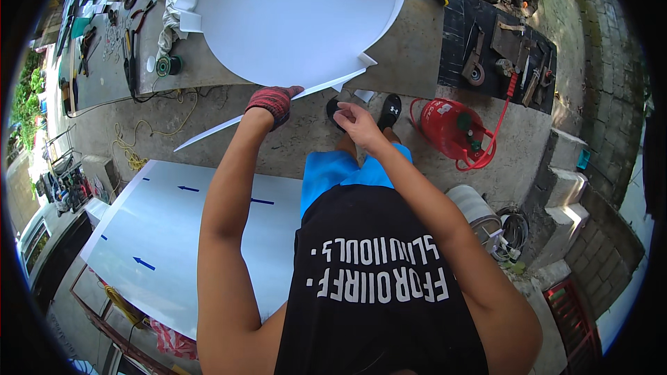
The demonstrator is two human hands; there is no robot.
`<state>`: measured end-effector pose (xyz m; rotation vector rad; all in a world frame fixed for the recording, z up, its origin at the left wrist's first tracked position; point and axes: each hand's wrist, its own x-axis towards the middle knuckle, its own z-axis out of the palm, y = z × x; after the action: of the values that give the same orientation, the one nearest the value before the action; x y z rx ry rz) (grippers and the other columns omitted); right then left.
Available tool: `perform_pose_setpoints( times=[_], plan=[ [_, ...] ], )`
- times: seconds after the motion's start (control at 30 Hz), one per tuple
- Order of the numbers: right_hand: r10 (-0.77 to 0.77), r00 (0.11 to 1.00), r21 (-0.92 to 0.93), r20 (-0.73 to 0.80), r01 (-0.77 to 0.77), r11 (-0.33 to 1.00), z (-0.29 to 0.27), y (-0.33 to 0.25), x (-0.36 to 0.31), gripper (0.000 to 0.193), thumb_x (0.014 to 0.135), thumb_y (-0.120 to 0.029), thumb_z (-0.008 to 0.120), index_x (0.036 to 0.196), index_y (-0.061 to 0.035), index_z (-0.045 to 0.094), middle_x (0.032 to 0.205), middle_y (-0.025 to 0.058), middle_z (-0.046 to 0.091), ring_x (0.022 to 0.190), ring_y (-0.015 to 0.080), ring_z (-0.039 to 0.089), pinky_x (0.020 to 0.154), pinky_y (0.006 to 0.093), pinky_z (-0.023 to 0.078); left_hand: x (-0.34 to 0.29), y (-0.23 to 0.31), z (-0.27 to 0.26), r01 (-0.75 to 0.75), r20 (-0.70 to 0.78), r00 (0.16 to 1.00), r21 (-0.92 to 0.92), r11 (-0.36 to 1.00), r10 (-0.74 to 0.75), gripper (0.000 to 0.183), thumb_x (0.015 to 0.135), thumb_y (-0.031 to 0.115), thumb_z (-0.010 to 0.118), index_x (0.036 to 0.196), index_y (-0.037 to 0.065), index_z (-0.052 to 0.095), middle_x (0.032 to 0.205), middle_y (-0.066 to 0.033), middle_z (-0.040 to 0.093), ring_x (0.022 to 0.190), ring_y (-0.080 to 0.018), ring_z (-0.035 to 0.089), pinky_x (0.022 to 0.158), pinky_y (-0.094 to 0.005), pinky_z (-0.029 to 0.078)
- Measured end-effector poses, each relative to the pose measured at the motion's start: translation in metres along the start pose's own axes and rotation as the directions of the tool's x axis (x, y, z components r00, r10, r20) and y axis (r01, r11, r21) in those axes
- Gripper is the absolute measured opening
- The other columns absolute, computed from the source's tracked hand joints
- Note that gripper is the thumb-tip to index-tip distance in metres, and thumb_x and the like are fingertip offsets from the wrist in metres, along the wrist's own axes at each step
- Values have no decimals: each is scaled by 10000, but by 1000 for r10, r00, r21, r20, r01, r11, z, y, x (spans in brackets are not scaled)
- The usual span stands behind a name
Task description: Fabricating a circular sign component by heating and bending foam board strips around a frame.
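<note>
Outdoors on a cluttered concrete workbench (417,48) at upper centre, the gloved left hand (273,103) closes on a long white strip (229,125) trailing from the big white round sheet (299,14), the bare right hand (356,121) half-curled, apparently empty; better keeping that strip taut and unkinked.

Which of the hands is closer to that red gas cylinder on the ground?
The right hand. It is bare and sits just left of the red gas cylinder, with a black shoe between them. The gloved left hand is farther left, gripping the long white strip.
</note>
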<state>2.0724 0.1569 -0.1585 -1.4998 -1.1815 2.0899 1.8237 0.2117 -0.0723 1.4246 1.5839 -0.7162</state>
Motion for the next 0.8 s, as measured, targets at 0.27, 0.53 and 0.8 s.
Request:
perform_pose_setpoints(
  times=[0.27,0.53,0.8],
  plan=[
    [64,987,-139,-146,-85,987,24,-12,39,936,921,-572,682,1481,116,383,1209,186,686,1054,209,662,927,341,524,23,13,14,-72,-22,997,27,997,73,605,918,53,541,1482,272,514,1375,-133,631,1217,-363,631,1020,-460,514],
    [207,976,106,70,-213,971,54,-32,27,973,900,-630,679,1444,135,426,1205,188,686,1020,212,659,908,346,527,31,8,45,-101,-8,995,-36,994,100,495,916,146,573,1409,195,556,1258,-172,679,1139,-377,661,938,-466,546],
    [-100,898,-403,428,289,868,-30,-138,-17,249,967,-162,674,1157,-8,720,998,140,758,941,197,720,892,345,544,-8,-16,44,1,-44,999,-138,990,-7,672,855,-35,539,1462,252,526,1423,-139,588,1257,-369,596,1065,-454,488]
  ],
)
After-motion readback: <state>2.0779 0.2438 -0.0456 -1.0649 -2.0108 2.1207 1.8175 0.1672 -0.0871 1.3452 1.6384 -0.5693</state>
